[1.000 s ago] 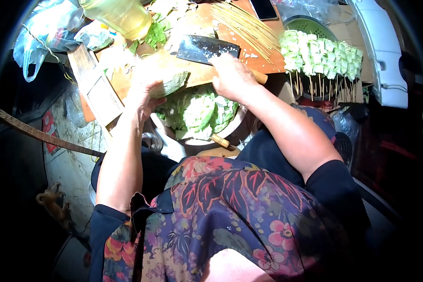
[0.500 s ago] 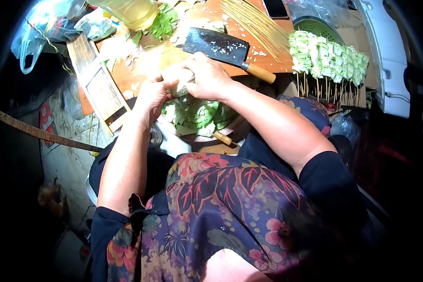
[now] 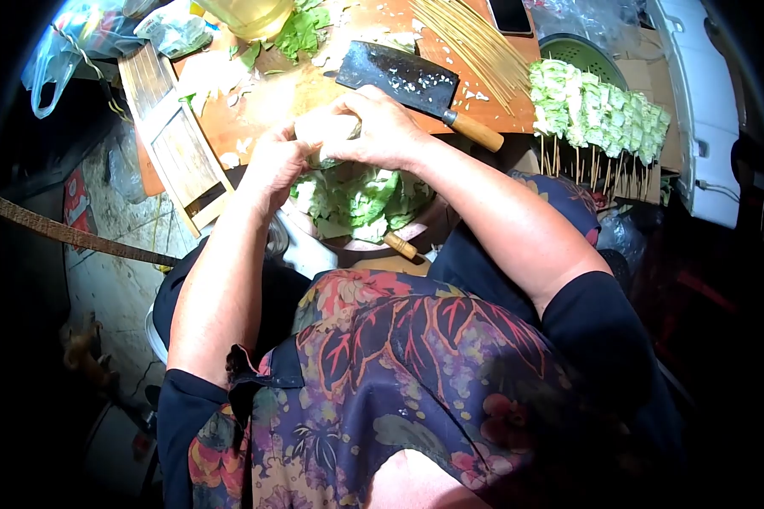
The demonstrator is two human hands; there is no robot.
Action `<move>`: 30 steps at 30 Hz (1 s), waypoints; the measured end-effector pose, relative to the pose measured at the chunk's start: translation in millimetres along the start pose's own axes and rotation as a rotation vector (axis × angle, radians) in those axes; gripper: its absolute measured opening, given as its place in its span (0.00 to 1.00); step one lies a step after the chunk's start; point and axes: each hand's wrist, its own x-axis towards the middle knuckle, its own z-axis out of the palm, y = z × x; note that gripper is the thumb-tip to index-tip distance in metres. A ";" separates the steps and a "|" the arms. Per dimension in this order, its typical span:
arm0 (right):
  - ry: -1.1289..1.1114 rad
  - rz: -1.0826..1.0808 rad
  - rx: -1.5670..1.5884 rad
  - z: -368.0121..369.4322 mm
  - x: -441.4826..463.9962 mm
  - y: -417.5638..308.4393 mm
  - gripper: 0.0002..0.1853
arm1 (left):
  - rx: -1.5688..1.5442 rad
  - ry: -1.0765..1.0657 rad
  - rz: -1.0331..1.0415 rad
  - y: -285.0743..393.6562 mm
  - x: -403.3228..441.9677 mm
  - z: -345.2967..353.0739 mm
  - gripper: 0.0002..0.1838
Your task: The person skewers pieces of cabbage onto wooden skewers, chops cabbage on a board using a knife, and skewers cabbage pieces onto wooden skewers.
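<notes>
Between my two hands is a pale, rounded cabbage piece (image 3: 327,129), held over a bowl (image 3: 356,246) of torn green cabbage leaves (image 3: 369,202). My left hand (image 3: 282,159) grips its left side, the thumb and fingers closed against it. Curled around the top and right side is my right hand (image 3: 380,127). The fingers' far sides are hidden. Just beyond them a cleaver (image 3: 397,75) lies flat on the wooden board (image 3: 255,102), white bits stuck to its dark blade. A short wooden handle (image 3: 401,246) shows at the bowl's near edge.
Bamboo skewers (image 3: 475,51) and a phone (image 3: 511,15) lie at the back right. Skewered cabbage (image 3: 598,110) stands beside a green colander (image 3: 581,53). A wooden slicer (image 3: 174,136) leans over the board's left edge, near plastic bags (image 3: 76,51). A container of yellowish liquid (image 3: 250,13) stands behind.
Both hands stay on the cabbage piece, which now shows more of its pale face. My right fingers have lifted slightly. The whole view has shifted a little.
</notes>
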 end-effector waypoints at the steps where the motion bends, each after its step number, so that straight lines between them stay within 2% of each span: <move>1: 0.004 0.024 -0.003 0.2 -0.5 -1.5 0.30 | 0.028 -0.001 0.003 -0.4 0.3 -0.1 0.15; 11: 0.015 0.129 0.069 -0.5 1.6 -5.2 0.28 | 0.063 0.040 0.048 7.8 -7.1 8.9 0.19; 13: 0.048 0.143 0.122 -0.2 1.8 -3.4 0.33 | 0.059 0.034 0.056 7.6 -6.3 7.8 0.20; 19: 0.013 0.159 0.100 -1.8 5.6 0.4 0.33 | 0.084 0.026 0.039 11.0 -9.2 9.3 0.25; 23: 0.012 0.169 0.005 -2.9 5.4 -6.7 0.32 | 0.112 0.007 0.021 12.7 -9.7 8.8 0.26; 25: 0.028 0.207 -0.045 -5.3 5.2 -16.2 0.29 | 0.089 0.015 0.054 7.5 -4.8 6.6 0.24; 30: 0.091 0.209 -0.011 -4.8 -1.5 -17.9 0.26 | 0.108 0.007 0.054 11.6 -4.9 4.2 0.21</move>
